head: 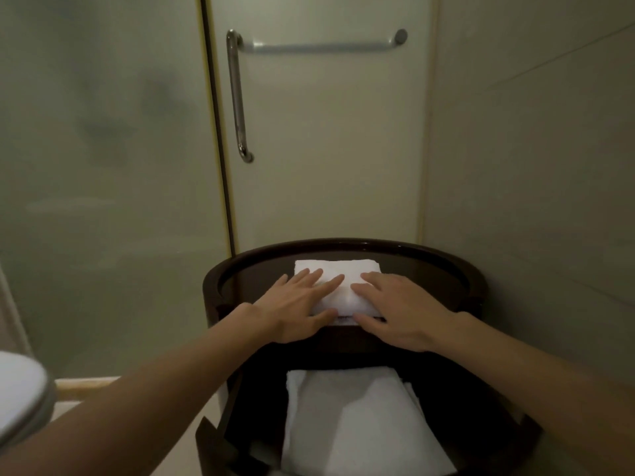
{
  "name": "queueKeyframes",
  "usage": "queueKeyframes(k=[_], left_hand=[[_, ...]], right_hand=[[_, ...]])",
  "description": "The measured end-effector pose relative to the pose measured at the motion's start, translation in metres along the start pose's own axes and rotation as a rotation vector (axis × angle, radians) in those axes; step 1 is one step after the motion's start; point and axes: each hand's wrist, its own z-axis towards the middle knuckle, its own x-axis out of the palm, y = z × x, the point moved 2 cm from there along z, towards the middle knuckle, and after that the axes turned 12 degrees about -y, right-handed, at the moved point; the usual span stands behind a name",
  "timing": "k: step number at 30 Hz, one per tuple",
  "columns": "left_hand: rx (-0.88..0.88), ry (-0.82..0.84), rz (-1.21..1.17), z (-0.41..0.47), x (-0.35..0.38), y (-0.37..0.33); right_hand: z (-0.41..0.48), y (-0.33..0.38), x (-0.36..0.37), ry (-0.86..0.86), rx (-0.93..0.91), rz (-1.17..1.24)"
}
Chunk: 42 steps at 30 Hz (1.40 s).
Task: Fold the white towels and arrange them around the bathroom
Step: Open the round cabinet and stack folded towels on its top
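A small folded white towel point(338, 269) lies on the top shelf of a dark round wooden stand point(477, 286). My left hand point(299, 305) rests flat on the towel's left part, fingers spread, thumb along its near edge. My right hand point(398, 310) lies flat on its right part in the same way. Neither hand grips the cloth. On the stand's lower shelf sits a larger folded white towel point(354, 424), partly hidden by the top shelf's rim.
A frosted glass shower door point(326, 149) with a vertical chrome handle point(237, 97) and a horizontal bar point(326, 47) stands right behind the stand. A wall is close on the right. A white toilet lid point(20, 393) shows at the lower left.
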Motion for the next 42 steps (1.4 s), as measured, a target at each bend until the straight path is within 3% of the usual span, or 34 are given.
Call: queueKeyframes(k=[4, 7, 9, 14, 20, 26, 30, 35, 42], left_hand=[[0.158, -0.213, -0.04, -0.033, -0.016, -0.025], [0.231, -0.253, -0.177, -0.066, -0.015, -0.043], [0.216, -0.162, -0.296, -0.084, -0.008, -0.053], [0.16, 0.203, -0.402, -0.1, 0.013, -0.074], [0.049, 0.424, -0.349, -0.095, 0.021, -0.078], [0.018, 0.492, -0.204, -0.085, 0.03, -0.081], [0.064, 0.466, -0.172, -0.083, 0.031, -0.085], [0.079, 0.355, -0.194, -0.083, 0.027, -0.081], [0.099, 0.329, -0.22, -0.085, 0.023, -0.081]], right_hand=[[-0.018, 0.013, -0.026, -0.11, -0.117, -0.002], [-0.039, 0.022, -0.038, -0.082, -0.16, 0.001], [-0.053, 0.025, -0.038, 0.017, -0.173, 0.033], [-0.082, 0.032, -0.02, 0.492, -0.069, 0.144], [-0.092, 0.04, -0.012, 0.64, -0.027, 0.196], [-0.087, 0.039, -0.003, 0.778, 0.003, 0.148], [-0.086, 0.039, 0.001, 0.784, 0.016, 0.134], [-0.088, 0.035, 0.0, 0.64, -0.022, 0.204], [-0.082, 0.03, 0.002, 0.527, -0.021, 0.295]])
